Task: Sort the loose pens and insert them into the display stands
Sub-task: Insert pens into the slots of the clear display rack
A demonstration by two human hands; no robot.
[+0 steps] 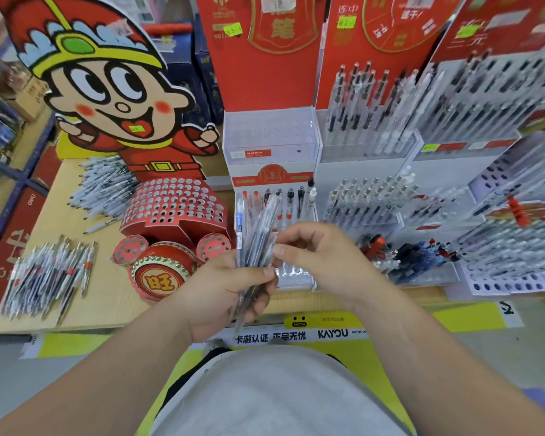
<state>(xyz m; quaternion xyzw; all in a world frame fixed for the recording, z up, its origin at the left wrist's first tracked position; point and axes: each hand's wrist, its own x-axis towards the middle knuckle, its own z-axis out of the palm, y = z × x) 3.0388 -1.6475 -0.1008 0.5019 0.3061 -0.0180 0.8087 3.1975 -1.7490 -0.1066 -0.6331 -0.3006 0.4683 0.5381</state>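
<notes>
A bundle of clear-barrelled pens (255,234), one blue-cored, is gripped upright in the curled left hand (221,294); one is pinched by the right hand (318,256), above a wooden table (107,297) before red-backed display stands (272,152).

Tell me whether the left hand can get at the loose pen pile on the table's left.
Probably not yet: the left hand grips a bundle of pens. The path to the pile looks open.
</notes>
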